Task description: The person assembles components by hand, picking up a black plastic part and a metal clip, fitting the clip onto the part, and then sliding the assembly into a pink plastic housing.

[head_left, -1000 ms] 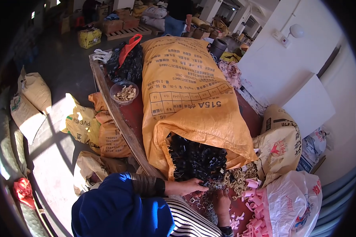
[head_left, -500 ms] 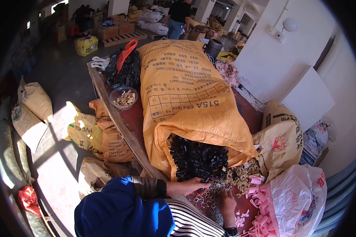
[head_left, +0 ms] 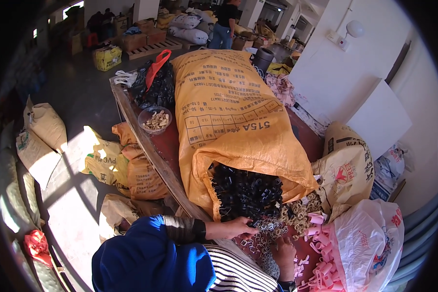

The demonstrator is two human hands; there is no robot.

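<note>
A large orange woven sack point(head_left: 228, 121) lies on the table, its mouth toward me. Shiny black plastic pieces point(head_left: 246, 192) spill from it. At their near edge my left hand point(head_left: 236, 228) has its fingers pinched together; whatever they hold is too small to make out. Small silvery metal pieces point(head_left: 265, 241) lie in a heap between my hands. My right hand point(head_left: 283, 252) is at the right side of this heap with curled fingers, their tips partly hidden among the pieces. Beige pieces point(head_left: 304, 211) and pink plastic pieces point(head_left: 321, 243) lie to the right.
A white sack point(head_left: 370, 238) and a beige sack point(head_left: 343, 168) stand at the right. Along the table's wooden left edge point(head_left: 146, 158) are a clear bowl point(head_left: 155, 120) of tan pieces and a black plastic bag point(head_left: 153, 87). Sacks lie on the floor; a person point(head_left: 224, 24) stands far back.
The dark piece at my left fingertips no longer shows. My right hand has shifted slightly right and down. In the background the person has moved to the right.
</note>
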